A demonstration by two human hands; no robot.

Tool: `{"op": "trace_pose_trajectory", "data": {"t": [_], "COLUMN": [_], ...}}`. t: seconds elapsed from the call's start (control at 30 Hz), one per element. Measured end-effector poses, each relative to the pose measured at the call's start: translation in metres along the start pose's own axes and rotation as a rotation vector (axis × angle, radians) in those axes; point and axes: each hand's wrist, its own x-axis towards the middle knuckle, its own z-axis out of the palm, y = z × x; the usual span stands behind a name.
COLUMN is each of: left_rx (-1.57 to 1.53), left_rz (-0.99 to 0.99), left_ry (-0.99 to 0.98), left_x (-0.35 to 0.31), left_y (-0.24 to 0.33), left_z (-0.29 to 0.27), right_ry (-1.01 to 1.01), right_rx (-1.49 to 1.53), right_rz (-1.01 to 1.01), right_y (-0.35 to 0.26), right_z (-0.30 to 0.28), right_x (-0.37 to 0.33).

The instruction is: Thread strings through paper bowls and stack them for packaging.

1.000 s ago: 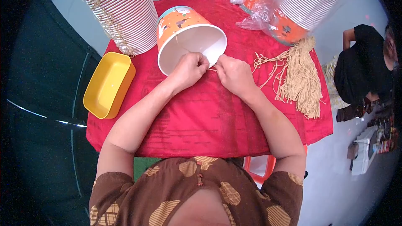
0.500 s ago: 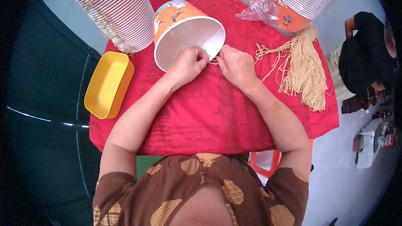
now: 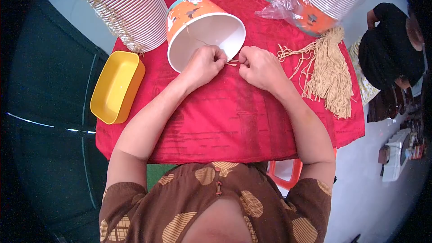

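An orange paper bucket with a white inside lies tipped on its side, its mouth turned toward me. A beige string sits at the near edge of its rim, between my two hands. My left hand is closed in a pinch on the string, in front of the bucket's mouth. My right hand is also closed, fingertips pressed together at the string's other side; the strand inside its fingers is mostly hidden. Another thin strand shows inside the bucket, by the upper rim.
A tall stack of nested buckets with strings stands at the left, behind a yellow plastic tub. A bundle of beige strings lies at the right. Plastic-wrapped buckets stand behind it on the red cloth. A person is at the far right.
My right hand has shifted slightly right, away from the rim, widening the gap between my hands. The string ends show more between them. The view has shifted a little.
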Motion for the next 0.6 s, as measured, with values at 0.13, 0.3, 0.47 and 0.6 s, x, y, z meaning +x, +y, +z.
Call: {"op": "trace_pose_trajectory", "data": {"t": [0.13,0.3,0.47,0.6], "left_rx": [-0.002,-0.013,0.006,-0.024], "left_rz": [0.006,-0.006,0.015,0.030], "left_ry": [0.004,-0.006,0.010,0.014], "left_x": [-0.003,-0.002,-0.003,-0.004], "left_y": [0.000,-0.003,-0.001,0.001], "left_z": [0.002,0.004,0.003,0.000], "right_ry": [0.027,0.086,0.134,0.131], "right_rx": [-0.070,-0.085,-0.024,0.131], "right_rz": [-0.095,-0.100,-0.120,-0.085], "right_y": [0.000,-0.002,-0.001,-0.004], "right_z": [0.008,0.018,0.021,0.020], "right_x": [-0.008,-0.008,-0.005,-0.003]}}
